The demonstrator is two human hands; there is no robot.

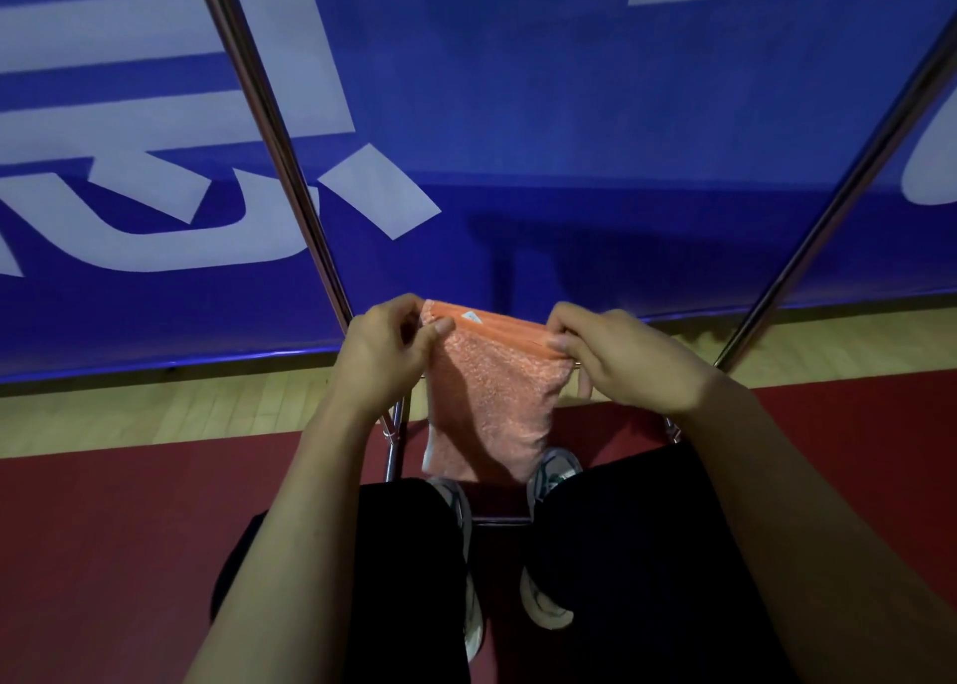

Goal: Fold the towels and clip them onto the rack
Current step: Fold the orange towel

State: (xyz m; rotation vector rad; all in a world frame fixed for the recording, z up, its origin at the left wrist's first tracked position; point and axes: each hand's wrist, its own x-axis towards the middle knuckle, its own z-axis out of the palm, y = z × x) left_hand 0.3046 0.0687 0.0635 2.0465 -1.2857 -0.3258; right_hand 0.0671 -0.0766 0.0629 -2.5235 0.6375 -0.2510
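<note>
A small orange towel (489, 398) hangs folded in front of me, with a white tag near its top edge. My left hand (386, 352) pinches its upper left corner. My right hand (616, 352) pinches its upper right corner. The towel's lower end hangs free above my shoes. Two metal poles of the rack (290, 166) rise on either side, one at the left and one at the right (828, 207). No clip shows in view.
A blue banner (518, 114) with white lettering stands behind the rack. The rack's low metal base bars (396, 445) run near my feet. The floor is red matting (103, 528) with a strip of wood (155, 414) beyond.
</note>
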